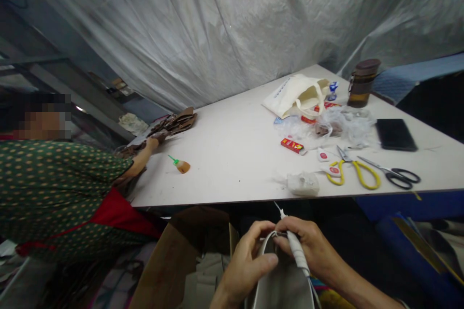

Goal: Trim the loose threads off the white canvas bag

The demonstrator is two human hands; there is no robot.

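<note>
At the bottom centre, below the table's front edge, my left hand (248, 265) grips the upper edge of a light grey bag-like piece (284, 285). Its thumb lies over the near side, with the fingers around the rim. My right hand (308, 244) is closed on a pointed tool (297, 253) with a white-wrapped handle, its thin tip pointing up and to the left. The right fingertips meet the same rim close to the left fingers. What lies between these fingertips is too small to make out.
On the white table (228, 154) are yellow-handled scissors (350, 166), black-handled scissors (395, 174), a dark tablet-like slab (396, 134), a bottle (362, 84), a cloth bag (299, 96) and a glue bottle (181, 165). A cardboard box (163, 260) stands below; a person (61, 178) handles brown pieces at left.
</note>
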